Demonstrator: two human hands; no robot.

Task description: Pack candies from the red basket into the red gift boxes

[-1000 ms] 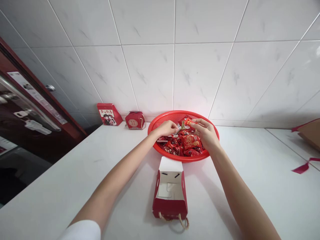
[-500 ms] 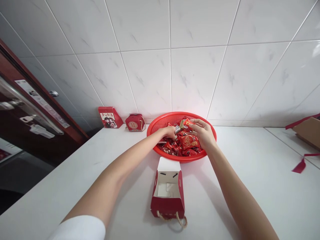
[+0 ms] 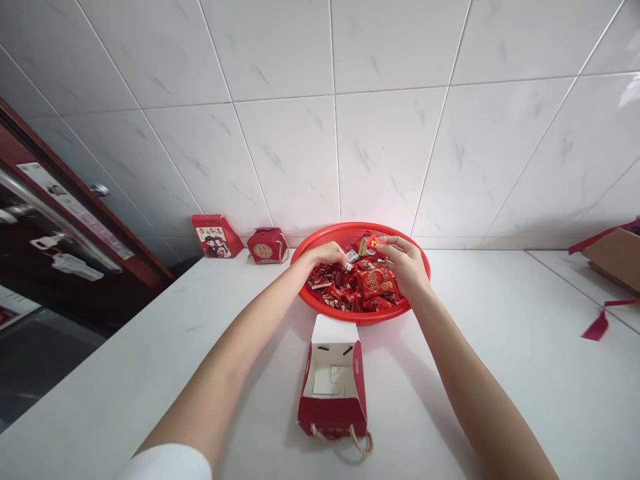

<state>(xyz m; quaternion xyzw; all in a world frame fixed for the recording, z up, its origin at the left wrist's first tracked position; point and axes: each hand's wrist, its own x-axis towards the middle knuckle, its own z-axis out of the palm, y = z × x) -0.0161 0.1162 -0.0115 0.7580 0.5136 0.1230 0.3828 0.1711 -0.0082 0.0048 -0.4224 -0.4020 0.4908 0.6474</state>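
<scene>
Red card, white within: the open box (image 3: 333, 410) stands nearest on the counter (image 3: 525, 320), between six and seven o'clock from the basket (image 3: 383, 318) (basket as dial, twelve at the wall). Flap out toward the basket's rim; touching or not, cannot tell. By my reading, early going: box opened, bare card on its floor, none of the sweets (image 3: 345, 295) in it. The basket is well filled, only one sweet taken up for certain.

In the basket: big packet (image 3: 377, 283) at five from centre. Right hand (image 3: 410, 267) in over the rim at three, thumb and finger nearly closed, a red sweet (image 3: 373, 243) pinched at the tips, toward one o'clock. Lower fingers looser, slightly spread. Whether the sweet clears the heap, cannot tell.

Left hand (image 3: 327, 253) in between nine and ten, fingers curled, tips low beside a pale wrapper (image 3: 351, 256). Any grip there: cannot tell. Red sweet lies near these tips, at two o'clock.

Farther: small box (image 3: 267, 247), shut, past the rim between nine and ten; tall box (image 3: 216, 238) beyond, same bearing. Tile wall (image 3: 400, 153) behind.
</scene>
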